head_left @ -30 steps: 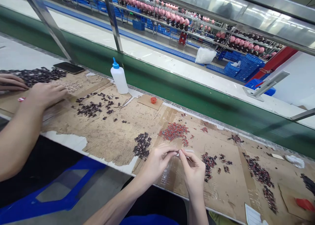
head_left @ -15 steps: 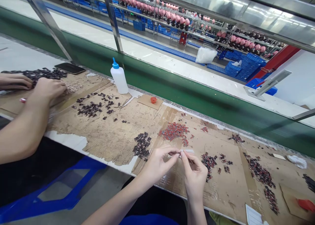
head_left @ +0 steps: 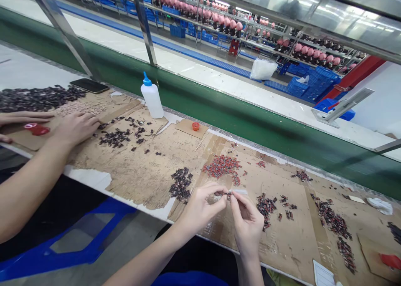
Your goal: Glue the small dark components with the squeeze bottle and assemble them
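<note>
"What are you holding there?"

"A small dark piece (head_left: pixel 228 193). My left hand (head_left: pixel 203 200) pinches one end and my right hand (head_left: pixel 249 221) grips the other, so the fingertips nearly meet across it. It looks to be held just over the cardboard on the bench (head_left: pixel 138 179), nearer me than the heap of red pieces (head_left: pixel 221 166)."

"Heavy?"

"I'd say next to nothing. Being so small, it should be easy to drop or twist askew. I'd guess it's fairly stiff, but my fingers cover too much to tell what it's made of."

"Slippery?"

"Can't tell. There's a slight glint on the dark pile (head_left: pixel 181 184) by my left hand, so I'd trust fingertips, not a loose palm."

"Where would you take hold?"

"By the two ends, thumb against forefinger, with the middle left bare. Light pressure; anything thin on it could bend. Same for the dark-and-red pieces (head_left: pixel 265 210) beside my right hand."
</note>
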The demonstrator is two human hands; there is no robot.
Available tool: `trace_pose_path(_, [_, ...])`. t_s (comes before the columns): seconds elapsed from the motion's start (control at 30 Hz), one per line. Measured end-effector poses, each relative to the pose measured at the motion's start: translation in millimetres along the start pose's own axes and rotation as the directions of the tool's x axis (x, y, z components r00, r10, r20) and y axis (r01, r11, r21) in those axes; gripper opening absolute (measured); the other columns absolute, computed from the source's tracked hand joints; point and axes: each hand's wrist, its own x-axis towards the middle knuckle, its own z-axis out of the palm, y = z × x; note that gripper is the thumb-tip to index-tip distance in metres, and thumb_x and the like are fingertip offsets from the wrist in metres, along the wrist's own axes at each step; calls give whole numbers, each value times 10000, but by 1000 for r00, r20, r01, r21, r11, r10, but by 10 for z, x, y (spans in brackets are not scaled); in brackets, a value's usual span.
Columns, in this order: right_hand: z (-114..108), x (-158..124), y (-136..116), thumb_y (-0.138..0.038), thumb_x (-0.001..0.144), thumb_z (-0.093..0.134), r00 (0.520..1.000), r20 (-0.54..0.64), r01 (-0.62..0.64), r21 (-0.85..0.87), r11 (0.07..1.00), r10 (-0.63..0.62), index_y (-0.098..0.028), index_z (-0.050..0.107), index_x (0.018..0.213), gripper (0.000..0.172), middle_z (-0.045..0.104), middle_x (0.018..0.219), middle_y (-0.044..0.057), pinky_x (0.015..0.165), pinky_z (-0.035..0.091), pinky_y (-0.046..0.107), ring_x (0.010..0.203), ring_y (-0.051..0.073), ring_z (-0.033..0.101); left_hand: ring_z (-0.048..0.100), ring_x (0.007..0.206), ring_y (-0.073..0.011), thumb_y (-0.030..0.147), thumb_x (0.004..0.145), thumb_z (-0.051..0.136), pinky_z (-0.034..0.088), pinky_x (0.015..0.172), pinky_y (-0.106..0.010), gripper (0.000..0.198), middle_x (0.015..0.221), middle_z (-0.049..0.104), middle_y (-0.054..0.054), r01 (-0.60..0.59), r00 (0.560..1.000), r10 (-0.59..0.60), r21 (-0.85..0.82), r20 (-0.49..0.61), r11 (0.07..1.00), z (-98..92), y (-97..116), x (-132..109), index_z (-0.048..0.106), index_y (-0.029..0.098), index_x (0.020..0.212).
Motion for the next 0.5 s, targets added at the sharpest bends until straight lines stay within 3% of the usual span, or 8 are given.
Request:
trace_pose_path(0.13, [-21,22,16,-362,800,665,1000,0,30,-51,998,-30,-176,763,878,224,753,883,115,765,589,360,817,222,706,671,802,-179,204,819,592,543,773,-285,123,844,732,-61,-15,1000,15,-21,-7,1000,84,-91,3,709,169,837])
trace_pose_path(0.3, [-295,105,122,-436,767,679,996,-94,-17,-160,987,2,-160,744,855,297,746,893,120,767,575,361,797,226,698,697,937,-193,253,884,575,538,885,-321,263,1040,746,-75,3,988,0,-20,156,1000,132,-145,25,663,185,1123])
trace_pose_path(0.4, [-634,196,280,-529,767,633,952,-307,-99,-364,926,-19,-144,730,913,423,727,912,146,779,550,399,776,241,676,672,994,-213,240,898,551,527,903,-364,306,1084,725,-88,-91,995,81,174,65,981,-56,-296,86,621,193,1192])
trace_pose_path(0.47, [-840,252,389,-591,767,590,922,-363,-101,-563,820,-135,-146,733,919,491,689,1004,173,819,521,442,839,269,648,644,1012,-232,167,901,496,513,902,-398,253,1046,723,-92,-134,989,148,365,-10,921,-260,-465,150,674,197,1080])
trace_pose_path(0.5, [-911,275,438,-611,761,587,919,-336,-73,-658,749,-205,-158,739,920,504,662,1067,180,860,495,469,931,300,622,635,998,-241,119,887,480,507,894,-409,265,1011,725,-93,-129,988,155,459,-19,879,-367,-555,186,694,197,1023])
